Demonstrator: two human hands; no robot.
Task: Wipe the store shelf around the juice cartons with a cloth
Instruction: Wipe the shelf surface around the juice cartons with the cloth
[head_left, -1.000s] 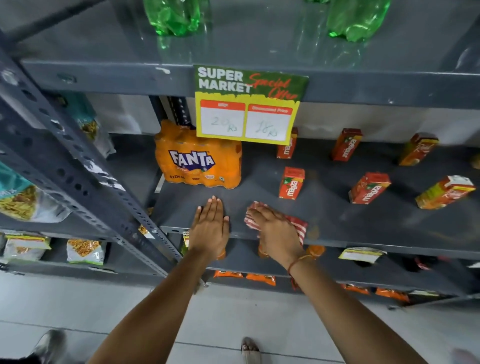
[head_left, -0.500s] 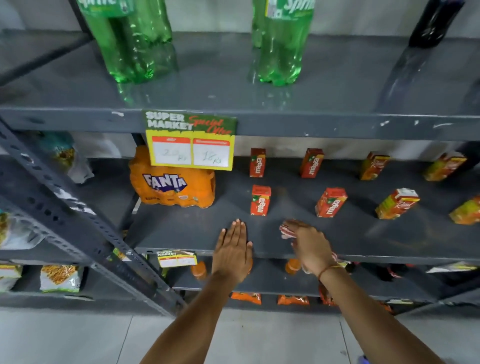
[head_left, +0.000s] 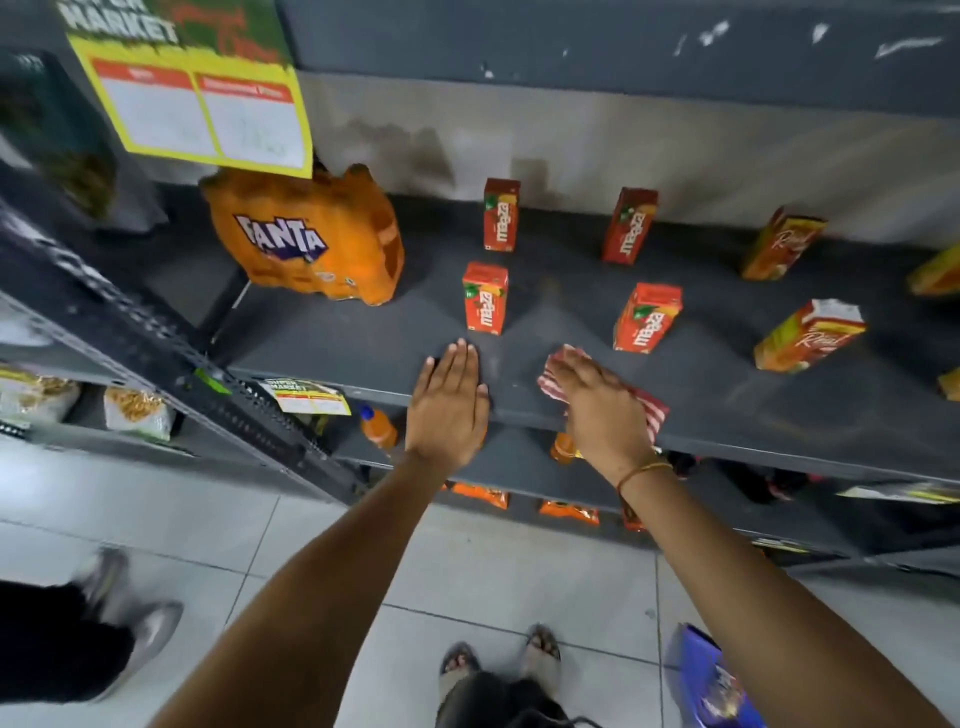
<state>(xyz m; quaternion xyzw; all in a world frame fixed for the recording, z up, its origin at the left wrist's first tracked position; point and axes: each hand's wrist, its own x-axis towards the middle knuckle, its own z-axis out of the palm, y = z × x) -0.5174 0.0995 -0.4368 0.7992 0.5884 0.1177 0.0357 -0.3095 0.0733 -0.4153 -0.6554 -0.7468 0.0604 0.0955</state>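
On the dark grey shelf (head_left: 727, 400) stand several red and orange juice cartons. The nearest front carton (head_left: 484, 299) is just beyond my left hand, another front carton (head_left: 647, 318) is beyond my right hand, and two more stand behind them (head_left: 501, 215) (head_left: 629, 225). My left hand (head_left: 449, 402) rests flat, fingers together, on the shelf's front edge. My right hand (head_left: 597, 400) presses a red-and-white striped cloth (head_left: 649, 408) onto the shelf near the front edge.
An orange Fanta multipack (head_left: 311, 239) sits at the shelf's left. A yellow price sign (head_left: 202, 104) hangs from the shelf above. Two more cartons (head_left: 808, 338) (head_left: 782, 244) stand to the right. Lower shelves hold bottles and snack packets. Another person's shoe (head_left: 145, 634) is at left.
The camera has tilted down and come closer. My right hand and the cloth stay near the shelf's front edge; my left hand stays flat on the shelf.
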